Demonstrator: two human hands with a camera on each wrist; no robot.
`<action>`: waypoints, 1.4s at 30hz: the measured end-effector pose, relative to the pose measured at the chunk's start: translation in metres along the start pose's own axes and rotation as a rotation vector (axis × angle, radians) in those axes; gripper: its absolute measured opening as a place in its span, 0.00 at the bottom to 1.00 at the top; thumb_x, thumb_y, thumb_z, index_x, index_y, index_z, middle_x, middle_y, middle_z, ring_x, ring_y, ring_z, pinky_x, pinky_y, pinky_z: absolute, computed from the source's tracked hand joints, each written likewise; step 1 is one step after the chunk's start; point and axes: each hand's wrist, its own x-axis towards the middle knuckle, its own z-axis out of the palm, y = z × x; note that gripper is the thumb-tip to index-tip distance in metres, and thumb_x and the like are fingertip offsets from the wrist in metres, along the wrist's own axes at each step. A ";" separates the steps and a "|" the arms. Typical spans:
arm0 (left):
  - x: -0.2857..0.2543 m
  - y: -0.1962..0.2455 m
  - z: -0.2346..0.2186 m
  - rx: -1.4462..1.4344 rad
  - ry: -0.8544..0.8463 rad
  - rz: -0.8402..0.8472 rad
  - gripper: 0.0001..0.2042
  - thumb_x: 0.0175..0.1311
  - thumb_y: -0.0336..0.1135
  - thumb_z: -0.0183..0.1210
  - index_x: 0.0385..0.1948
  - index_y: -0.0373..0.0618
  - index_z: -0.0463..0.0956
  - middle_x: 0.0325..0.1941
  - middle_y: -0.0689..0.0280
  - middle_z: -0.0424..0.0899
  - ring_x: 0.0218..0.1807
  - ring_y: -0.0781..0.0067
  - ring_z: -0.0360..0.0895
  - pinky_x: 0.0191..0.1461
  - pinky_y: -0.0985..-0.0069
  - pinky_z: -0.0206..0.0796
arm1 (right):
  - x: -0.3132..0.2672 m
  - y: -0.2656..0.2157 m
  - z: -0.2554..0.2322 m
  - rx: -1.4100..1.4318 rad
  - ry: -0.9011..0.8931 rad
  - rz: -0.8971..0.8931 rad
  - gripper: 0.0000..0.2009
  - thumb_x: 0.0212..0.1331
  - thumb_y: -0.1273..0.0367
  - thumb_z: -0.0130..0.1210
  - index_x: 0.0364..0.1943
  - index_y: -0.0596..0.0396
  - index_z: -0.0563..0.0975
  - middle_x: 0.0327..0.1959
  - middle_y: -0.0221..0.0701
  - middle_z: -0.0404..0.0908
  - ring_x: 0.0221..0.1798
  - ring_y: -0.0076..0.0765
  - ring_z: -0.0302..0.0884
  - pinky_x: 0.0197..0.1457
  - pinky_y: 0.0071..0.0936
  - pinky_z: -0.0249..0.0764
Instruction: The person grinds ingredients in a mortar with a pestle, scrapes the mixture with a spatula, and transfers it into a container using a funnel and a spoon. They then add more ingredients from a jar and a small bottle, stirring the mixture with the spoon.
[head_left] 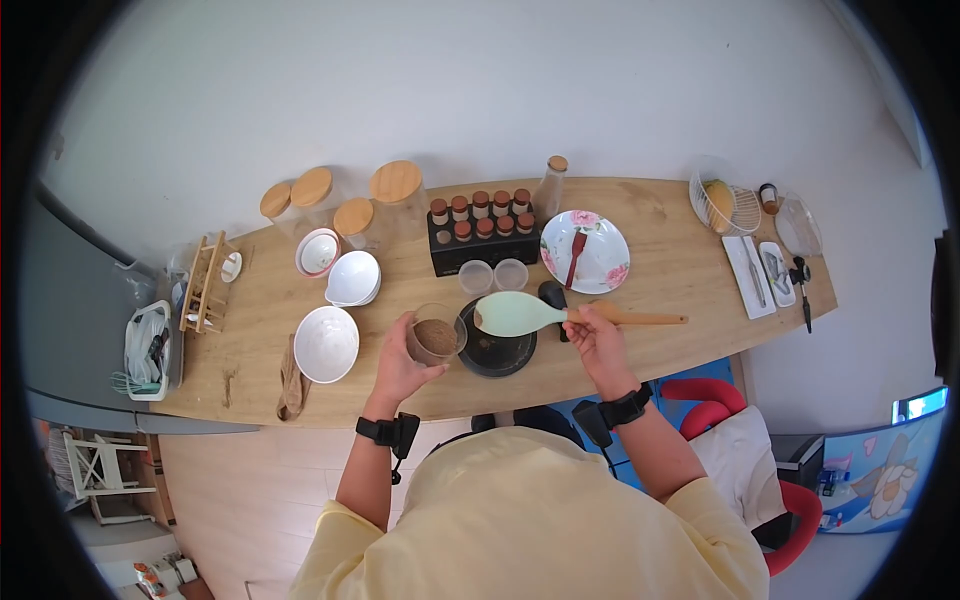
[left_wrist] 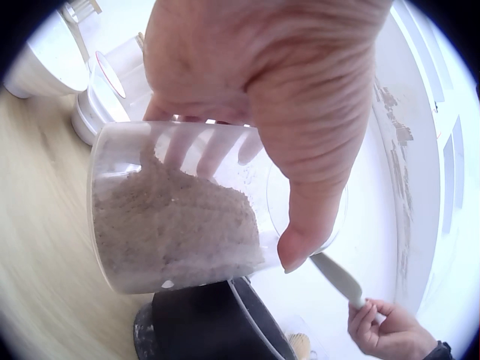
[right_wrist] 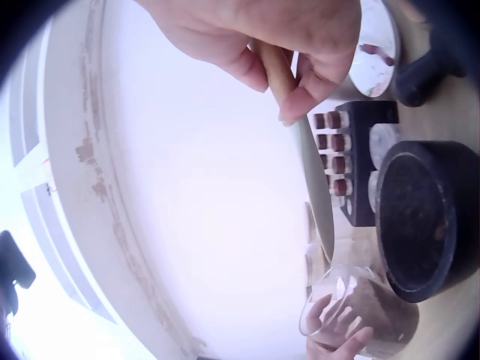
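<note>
My left hand (head_left: 397,368) grips a clear cup (left_wrist: 120,150) partly filled with brown powder (left_wrist: 180,217). Its thumb lies along the near side, and the other fingers show through the far wall. In my right hand (head_left: 602,348), thumb and fingers pinch the wooden handle (head_left: 650,319) of a mint-green spatula (head_left: 520,314). The spatula's head extends left over a black mortar (head_left: 497,358), its tip close to the cup's mouth in the right wrist view. A brown smudge marks that tip. Behind my right hand lies a black pestle (head_left: 551,293).
Two small clear cups (head_left: 510,274) stand before a black spice rack (head_left: 485,258). A floral plate (head_left: 604,238) with a red brush (head_left: 576,259) is right of it. White bowls (head_left: 327,345) and wood-lidded jars (head_left: 398,182) are on the left; a wire basket (head_left: 740,212) stands far right.
</note>
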 end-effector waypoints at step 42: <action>-0.009 -0.005 0.001 -0.014 0.023 -0.007 0.45 0.26 0.34 0.74 0.56 0.37 0.59 0.53 0.52 0.71 0.56 0.53 0.68 0.60 0.66 0.61 | 0.003 0.056 -0.012 -0.179 0.068 -0.109 0.06 0.54 0.73 0.56 0.34 0.60 0.73 0.28 0.36 0.77 0.26 0.31 0.78 0.30 0.23 0.76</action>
